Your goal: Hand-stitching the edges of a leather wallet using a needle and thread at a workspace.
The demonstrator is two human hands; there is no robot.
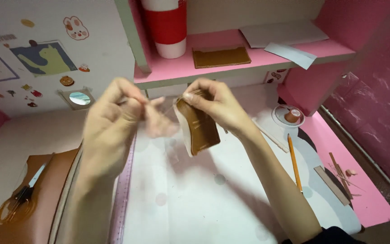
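My right hand (pixel 215 106) up over tabletop (pixel 213 199), grip closed on top edge of brown leather piece (pixel 199 129), piece hanging tilted. My left hand (pixel 113 122) just beside it, fingers pinched shut; blurred, maybe on thread, cannot tell what it holds. Pencil (pixel 294 162) lying on tabletop at right. Scissors (pixel 21 199) on brown leather sheet (pixel 46 203) far left. Second brown leather piece (pixel 221 57) flat on pink shelf (pixel 267 56), beside red-and-white cup (pixel 167 27).

Two hands: left hand (pixel 113 115), right hand (pixel 215 104). Two sewn leather pieces (pixel 199 129) (pixel 221 57). One pencil (pixel 294 162). One scissors (pixel 21 199). One cup (pixel 167 27).
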